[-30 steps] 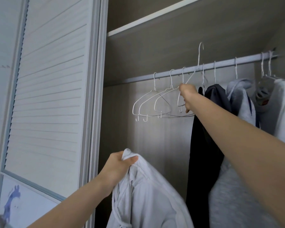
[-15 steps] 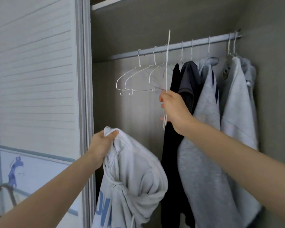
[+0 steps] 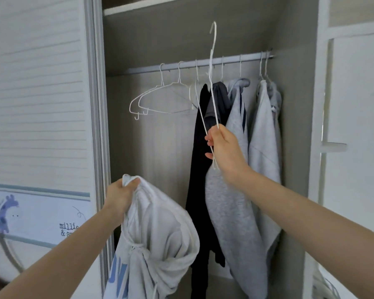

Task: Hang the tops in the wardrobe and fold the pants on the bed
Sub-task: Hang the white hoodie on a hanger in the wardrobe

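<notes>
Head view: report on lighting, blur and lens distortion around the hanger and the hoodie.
Head view: soft, even daylight, no glare; the wardrobe interior sits in dim shade. Wide-angle bending shows in the door frame and the stretched forearms. The wire hanger in the right hand is thin but readable; the white hoodie in the left hand looks slightly soft.

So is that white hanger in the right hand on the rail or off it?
Off. The right hand grips the hanger by its lower wire, with its hook above the rail, not over it.

"millie &" on door panel (image 3: 52,212) (rest hidden)
</notes>
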Tool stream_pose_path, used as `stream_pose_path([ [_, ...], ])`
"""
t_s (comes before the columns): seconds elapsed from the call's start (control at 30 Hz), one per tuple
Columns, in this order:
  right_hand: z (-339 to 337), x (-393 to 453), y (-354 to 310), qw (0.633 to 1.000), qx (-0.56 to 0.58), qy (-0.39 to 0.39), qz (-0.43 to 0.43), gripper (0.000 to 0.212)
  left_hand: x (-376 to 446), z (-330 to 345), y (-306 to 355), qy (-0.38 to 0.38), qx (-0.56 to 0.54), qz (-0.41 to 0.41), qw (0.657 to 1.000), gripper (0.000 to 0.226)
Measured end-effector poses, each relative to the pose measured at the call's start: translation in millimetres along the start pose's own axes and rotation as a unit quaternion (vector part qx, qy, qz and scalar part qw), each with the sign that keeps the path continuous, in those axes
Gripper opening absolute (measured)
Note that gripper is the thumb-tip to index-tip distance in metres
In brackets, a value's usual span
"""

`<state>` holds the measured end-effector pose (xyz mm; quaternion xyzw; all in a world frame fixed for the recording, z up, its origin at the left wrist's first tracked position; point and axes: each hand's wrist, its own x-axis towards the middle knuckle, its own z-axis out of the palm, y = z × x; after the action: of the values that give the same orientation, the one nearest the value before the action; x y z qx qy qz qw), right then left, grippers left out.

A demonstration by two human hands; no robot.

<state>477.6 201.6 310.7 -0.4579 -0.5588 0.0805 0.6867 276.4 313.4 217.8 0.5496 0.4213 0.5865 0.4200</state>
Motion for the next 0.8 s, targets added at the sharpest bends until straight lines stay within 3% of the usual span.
stream_pose_path([
  [0.27, -13, 20, -9, 0.999, 0.040, 0.027, -0.013, 0.027, -1, 0, 19, 0.010, 0.018, 0.025, 0.999, 0.015],
  [0.43, -37, -13, -6, 0.993, 0.081, -0.047, -0.065, 0.035, 6, 5, 29, 0.027, 0.043, 0.033, 0.998, 0.023],
  [0.63, -86, -55, 6, 0.971, 0.138, -0.190, 0.052, 0.036, 16, 5, 29, 0.060, 0.048, 0.019, 0.997, 0.040],
  [0.8, -126, -68, 12, 0.939, 0.167, -0.258, 0.155, 0.039, 21, 5, 22, 0.082, 0.001, -0.024, 0.996, 0.016],
])
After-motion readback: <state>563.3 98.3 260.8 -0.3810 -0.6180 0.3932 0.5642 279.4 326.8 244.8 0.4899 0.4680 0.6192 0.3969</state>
